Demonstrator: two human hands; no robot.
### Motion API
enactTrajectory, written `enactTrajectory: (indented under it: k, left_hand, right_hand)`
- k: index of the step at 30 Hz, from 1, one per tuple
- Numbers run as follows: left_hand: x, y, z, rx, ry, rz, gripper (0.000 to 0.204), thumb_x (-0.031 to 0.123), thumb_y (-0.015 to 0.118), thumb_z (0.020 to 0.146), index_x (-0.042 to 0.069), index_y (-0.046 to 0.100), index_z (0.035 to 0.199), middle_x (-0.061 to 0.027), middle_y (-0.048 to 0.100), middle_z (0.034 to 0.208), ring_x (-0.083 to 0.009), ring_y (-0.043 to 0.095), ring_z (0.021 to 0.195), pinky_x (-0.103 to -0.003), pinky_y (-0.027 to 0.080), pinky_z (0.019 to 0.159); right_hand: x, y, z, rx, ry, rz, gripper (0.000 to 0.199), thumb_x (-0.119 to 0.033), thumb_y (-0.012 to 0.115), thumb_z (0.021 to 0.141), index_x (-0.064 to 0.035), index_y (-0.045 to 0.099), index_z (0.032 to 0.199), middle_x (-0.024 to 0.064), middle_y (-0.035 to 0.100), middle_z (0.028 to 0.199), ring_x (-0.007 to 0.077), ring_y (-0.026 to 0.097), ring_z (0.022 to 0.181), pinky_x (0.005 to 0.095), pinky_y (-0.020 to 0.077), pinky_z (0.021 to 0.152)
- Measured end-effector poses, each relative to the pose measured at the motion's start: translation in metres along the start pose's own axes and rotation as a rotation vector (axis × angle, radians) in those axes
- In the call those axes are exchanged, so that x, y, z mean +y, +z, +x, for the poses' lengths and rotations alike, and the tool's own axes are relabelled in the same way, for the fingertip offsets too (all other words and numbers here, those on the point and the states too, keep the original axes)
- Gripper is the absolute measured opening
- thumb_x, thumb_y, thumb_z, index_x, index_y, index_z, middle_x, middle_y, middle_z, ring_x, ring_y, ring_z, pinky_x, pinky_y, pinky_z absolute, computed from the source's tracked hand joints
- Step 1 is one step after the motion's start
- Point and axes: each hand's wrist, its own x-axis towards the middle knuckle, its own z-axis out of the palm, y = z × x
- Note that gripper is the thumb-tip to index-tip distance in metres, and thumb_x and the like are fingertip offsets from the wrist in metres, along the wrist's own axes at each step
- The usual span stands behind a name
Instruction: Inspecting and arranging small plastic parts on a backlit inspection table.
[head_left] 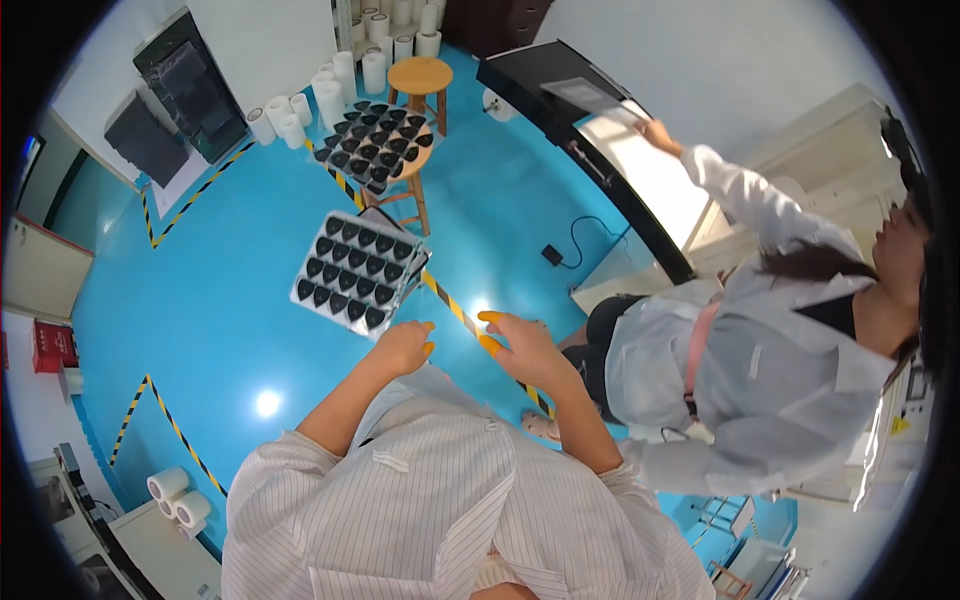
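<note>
Tray, white [342,318], left of centre in frame: rows of black rounded-triangular pieces [338,303]. Judged filled; no vacant position made out. A second array of black pieces [372,145], upper centre, lies over a wooden stool [410,170], likewise well populated. Remaining work: not determinable from this view.

Left hand [403,350], centre, just beside the tray's lower corner; contact cannot be told. Grip open, thumb and finger parted, nothing seen in it. Right hand [530,352], right of centre, well apart from the tray; grip also open, nothing seen in it. Orange finger cots [487,316] on both.

Upper right: co-worker's hand [660,137] at a translucent panel [590,96] above a bright tabletop [655,185].
</note>
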Motion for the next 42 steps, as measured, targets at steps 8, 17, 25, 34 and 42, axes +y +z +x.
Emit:
enactTrajectory:
  k: [8,17,25,34,42]
  left_hand:
    - [-0.052,-0.031,0.145,-0.127,-0.084,-0.029,0.042,0.023,0.058,0.084,0.002,0.053,0.119,-0.0219,0.061,0.105,-0.0371,0.059,0.098,-0.045,0.046,0.085]
    - [-0.071,-0.148,0.407,-0.006,0.035,-0.090,0.033,0.020,0.057,0.084,0.001,0.056,0.111,-0.0202,0.062,0.100,-0.0375,0.059,0.095,-0.048,0.047,0.081]
    - [-0.093,-0.228,0.589,0.233,-0.072,-0.132,0.035,0.021,0.058,0.085,0.002,0.058,0.114,-0.0207,0.064,0.101,-0.0362,0.060,0.094,-0.044,0.049,0.082]
    - [-0.187,-0.241,0.733,0.536,-0.451,-0.455,0.029,0.019,0.061,0.079,0.000,0.063,0.101,-0.0215,0.065,0.092,-0.0367,0.062,0.088,-0.044,0.049,0.077]
    - [-0.301,-0.236,0.926,0.423,-0.580,-0.479,0.031,0.026,0.055,0.080,-0.002,0.065,0.090,-0.0262,0.063,0.092,-0.0410,0.061,0.089,-0.046,0.049,0.077]
  right_hand:
    - [0.068,-0.090,0.213,0.119,0.070,-0.059,0.039,-0.017,0.059,0.085,-0.0048,0.054,0.121,0.0160,0.063,0.106,0.0295,0.062,0.092,0.0361,0.0490,0.079]
    - [0.234,-0.188,0.363,0.435,0.287,-0.164,0.046,-0.021,0.064,0.084,-0.0020,0.052,0.123,0.0139,0.062,0.099,0.0231,0.062,0.081,0.0343,0.0497,0.072]
    - [0.397,-0.216,0.413,1.060,1.153,1.620,0.069,-0.026,0.065,0.086,0.0031,0.027,0.136,0.0253,0.043,0.121,0.0367,0.057,0.095,0.0516,0.0485,0.087]
    - [0.418,-0.256,0.412,0.786,1.048,1.909,0.014,-0.016,0.055,0.092,-0.0024,0.056,0.088,0.0103,0.056,0.082,0.0244,0.057,0.081,0.0340,0.0509,0.078]
    - [0.288,-0.432,0.489,0.785,0.350,1.747,0.039,-0.011,0.057,0.083,0.0045,0.054,0.118,0.0197,0.054,0.123,0.0327,0.049,0.119,0.0436,0.0376,0.104]
